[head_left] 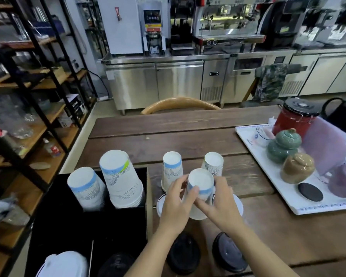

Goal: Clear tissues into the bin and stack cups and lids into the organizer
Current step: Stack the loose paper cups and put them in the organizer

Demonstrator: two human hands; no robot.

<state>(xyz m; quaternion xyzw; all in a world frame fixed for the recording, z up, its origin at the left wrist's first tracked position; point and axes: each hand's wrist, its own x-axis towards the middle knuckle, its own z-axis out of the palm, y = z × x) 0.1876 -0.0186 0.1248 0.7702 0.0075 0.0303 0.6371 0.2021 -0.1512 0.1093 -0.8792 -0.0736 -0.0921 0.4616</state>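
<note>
1. Both hands are on one upside-down white paper cup with a blue band (200, 188), near the middle of the brown wooden plank counter (188, 132). The left hand (178, 204) is wrapped around its left side, and the right hand (222, 204) is clasped on the right, index finger across the front.
2. Two more upside-down white paper cups stand just behind it: one with blue print (171, 170), one with dark sketchy print (213, 163).
3. To the left sits the black box organizer (68, 226), with two stacks of inverted white cups, a shorter one (84, 186) and a taller one (120, 178).
4. Two black plastic lids (183, 254) (228, 251) lie on the counter near the wrists.
5. At far right, a white tray (248, 134) carries lidded ceramic jars.
</note>
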